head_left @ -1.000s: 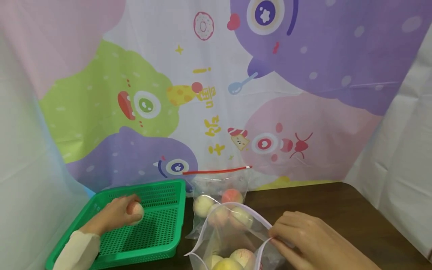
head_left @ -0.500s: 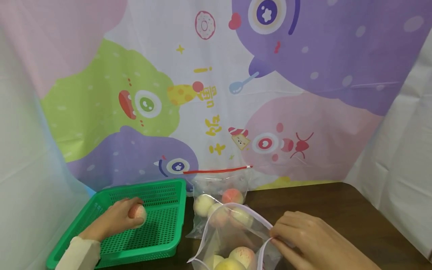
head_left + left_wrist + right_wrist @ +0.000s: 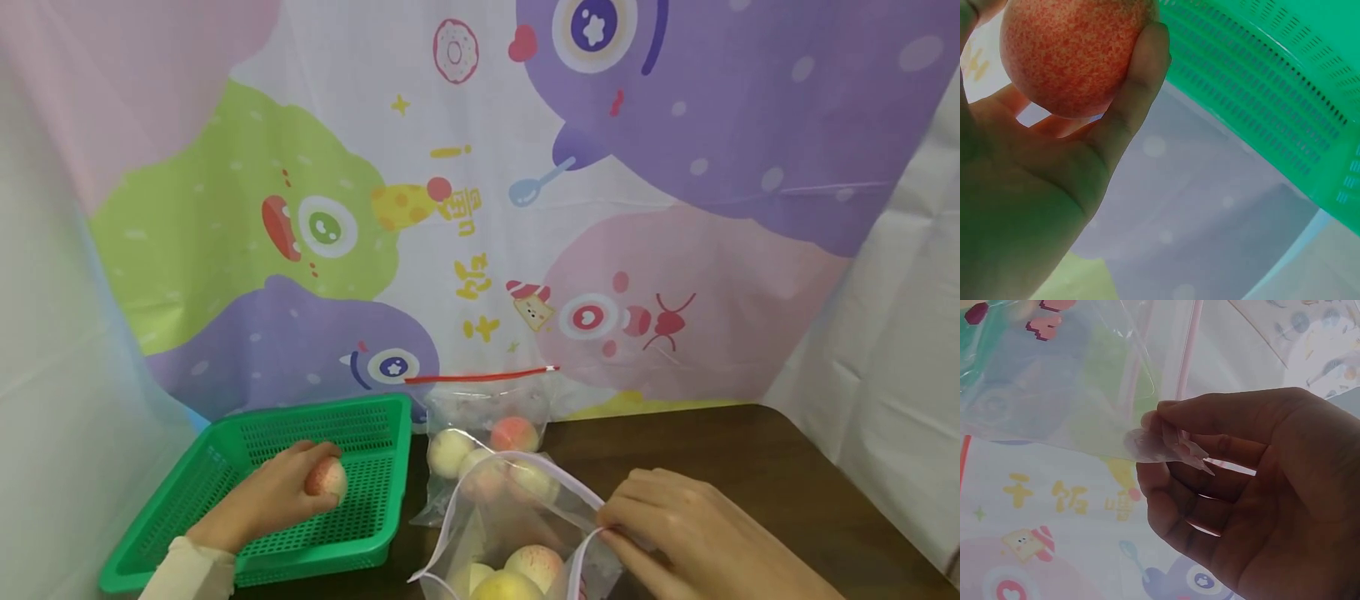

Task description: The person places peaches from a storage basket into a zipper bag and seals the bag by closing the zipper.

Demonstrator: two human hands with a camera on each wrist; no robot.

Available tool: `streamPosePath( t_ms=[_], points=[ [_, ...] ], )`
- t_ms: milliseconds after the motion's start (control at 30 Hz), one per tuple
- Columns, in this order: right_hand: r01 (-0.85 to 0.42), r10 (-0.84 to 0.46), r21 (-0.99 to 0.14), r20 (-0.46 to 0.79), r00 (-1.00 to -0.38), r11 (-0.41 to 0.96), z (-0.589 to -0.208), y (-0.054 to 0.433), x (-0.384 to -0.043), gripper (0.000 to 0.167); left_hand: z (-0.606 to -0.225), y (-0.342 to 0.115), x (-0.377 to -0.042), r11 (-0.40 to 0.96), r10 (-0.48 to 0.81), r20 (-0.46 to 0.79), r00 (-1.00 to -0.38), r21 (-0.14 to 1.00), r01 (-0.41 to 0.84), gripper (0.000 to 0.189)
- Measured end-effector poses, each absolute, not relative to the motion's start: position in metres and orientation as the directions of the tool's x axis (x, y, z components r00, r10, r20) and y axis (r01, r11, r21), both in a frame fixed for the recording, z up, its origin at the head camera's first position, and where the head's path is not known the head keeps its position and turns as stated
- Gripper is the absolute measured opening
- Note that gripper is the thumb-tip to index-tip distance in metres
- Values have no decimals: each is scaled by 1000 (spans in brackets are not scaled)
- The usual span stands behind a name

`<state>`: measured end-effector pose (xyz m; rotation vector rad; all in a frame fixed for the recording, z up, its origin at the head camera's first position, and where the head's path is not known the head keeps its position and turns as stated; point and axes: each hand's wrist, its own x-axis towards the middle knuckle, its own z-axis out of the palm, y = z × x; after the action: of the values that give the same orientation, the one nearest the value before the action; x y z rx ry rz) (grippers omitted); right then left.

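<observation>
My left hand [image 3: 281, 492] grips a pinkish-red speckled peach [image 3: 327, 481] above the green plastic basket [image 3: 375, 546]; the left wrist view has the peach [image 3: 1075, 53] between thumb and fingers. With thumb and fingertips, my right hand [image 3: 678, 521] pinches the edge of an open clear zip bag [image 3: 517, 521] with a pale lilac rim. Inside that bag lie several peaches, among them a yellow one [image 3: 506, 586] and a red-flecked one [image 3: 535, 567]. In the right wrist view the bag's corner [image 3: 1154, 440] is bunched between the fingers of the right hand [image 3: 1241, 481].
Behind the open bag stands a second clear bag with a red zip strip [image 3: 480, 377], holding several peaches such as a pink one [image 3: 515, 434]. A dark wooden table [image 3: 750, 467] carries everything. A cartoon-printed cloth [image 3: 480, 208] hangs at the back.
My left hand has carried the peach to the right across the basket. The right hand stays at the bag's edge, hardly moved.
</observation>
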<state>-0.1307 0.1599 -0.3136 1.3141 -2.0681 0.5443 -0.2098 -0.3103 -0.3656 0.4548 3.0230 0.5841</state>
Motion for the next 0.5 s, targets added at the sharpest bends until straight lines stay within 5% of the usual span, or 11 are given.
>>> streamPosePath(
  t_ms=[500],
  points=[
    [-878,-625,-36,688,-368,478,-308,161,-128,15,-360,-282,-196,868,305,122,-945,372,328,51]
  ],
)
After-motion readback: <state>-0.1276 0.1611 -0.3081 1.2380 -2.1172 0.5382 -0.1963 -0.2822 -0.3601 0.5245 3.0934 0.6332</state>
